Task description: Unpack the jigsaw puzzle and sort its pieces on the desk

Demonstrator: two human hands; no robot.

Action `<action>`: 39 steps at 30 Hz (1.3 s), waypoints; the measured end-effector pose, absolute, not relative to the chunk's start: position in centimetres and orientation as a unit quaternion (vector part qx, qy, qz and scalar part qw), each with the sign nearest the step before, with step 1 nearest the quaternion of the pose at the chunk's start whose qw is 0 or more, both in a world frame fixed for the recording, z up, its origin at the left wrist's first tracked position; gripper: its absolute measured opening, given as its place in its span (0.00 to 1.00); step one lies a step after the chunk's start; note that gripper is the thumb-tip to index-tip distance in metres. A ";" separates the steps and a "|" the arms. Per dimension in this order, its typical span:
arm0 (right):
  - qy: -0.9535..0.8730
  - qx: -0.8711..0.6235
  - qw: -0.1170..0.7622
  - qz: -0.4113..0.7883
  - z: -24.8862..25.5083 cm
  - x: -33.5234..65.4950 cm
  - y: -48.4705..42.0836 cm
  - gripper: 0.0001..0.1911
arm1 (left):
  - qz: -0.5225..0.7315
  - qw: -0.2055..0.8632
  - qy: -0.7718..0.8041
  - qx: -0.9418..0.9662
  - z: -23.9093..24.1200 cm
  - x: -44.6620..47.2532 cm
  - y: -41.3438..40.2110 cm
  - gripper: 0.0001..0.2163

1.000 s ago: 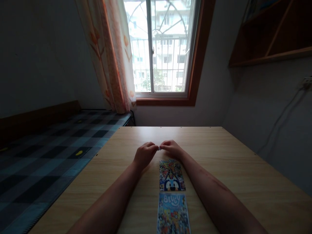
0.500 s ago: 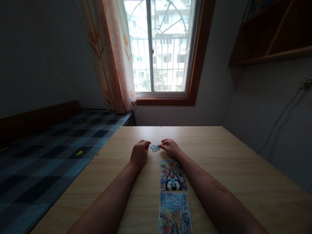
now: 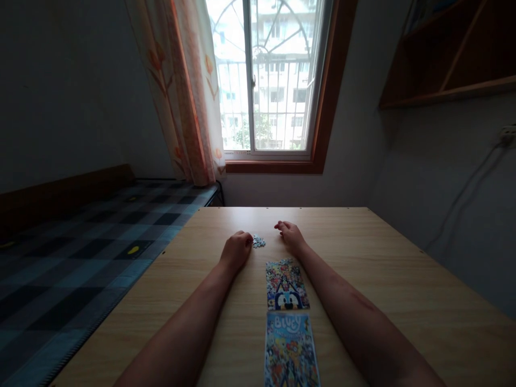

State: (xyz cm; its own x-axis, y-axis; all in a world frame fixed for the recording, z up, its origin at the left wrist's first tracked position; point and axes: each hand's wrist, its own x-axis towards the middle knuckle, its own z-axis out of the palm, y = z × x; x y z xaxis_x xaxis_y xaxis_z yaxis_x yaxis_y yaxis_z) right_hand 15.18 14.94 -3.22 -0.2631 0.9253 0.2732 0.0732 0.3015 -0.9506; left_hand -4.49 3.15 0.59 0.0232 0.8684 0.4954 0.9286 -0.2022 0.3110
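A small heap of pale blue jigsaw pieces (image 3: pixel 259 242) lies on the wooden table (image 3: pixel 355 279). My left hand (image 3: pixel 237 249) rests against the heap's left side, fingers curled closed, and whatever they hold is hidden. To the right of the heap, and a little apart from it, is my right hand (image 3: pixel 292 236). Its fingers are drawn together at the tips; anything between them is too small to make out. Nearer to me lies a partly assembled jigsaw puzzle (image 3: pixel 287 287) with a blue cartoon dog's face and an uneven far edge. Directly below it is a printed Bluey picture sheet (image 3: pixel 291 349).
A bed with a checked cover (image 3: pixel 133 236) adjoins the table's left side. Behind the table are a window (image 3: pixel 278 80) and an orange-flowered curtain (image 3: pixel 181 97). A wooden wall shelf (image 3: pixel 451 91) hangs at the upper right.
My right hand has moved away from the heap, to the right and slightly farther from me. My left hand has shifted a little right, closer against the pieces.
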 end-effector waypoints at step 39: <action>-0.874 -0.283 0.325 0.224 -1.9 23.7 8.9 0.06 | -0.189 -0.046 -0.516 -0.834 2.1 -0.5 0.4 0.04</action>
State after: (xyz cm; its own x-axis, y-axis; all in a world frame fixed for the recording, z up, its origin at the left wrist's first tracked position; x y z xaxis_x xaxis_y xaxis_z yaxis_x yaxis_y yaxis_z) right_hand 23.67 8.92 -1.94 -0.6287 0.6409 0.4405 0.3503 0.7391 -0.5753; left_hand -0.55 0.37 2.10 0.3962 0.8782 0.2679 0.8434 -0.4635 0.2718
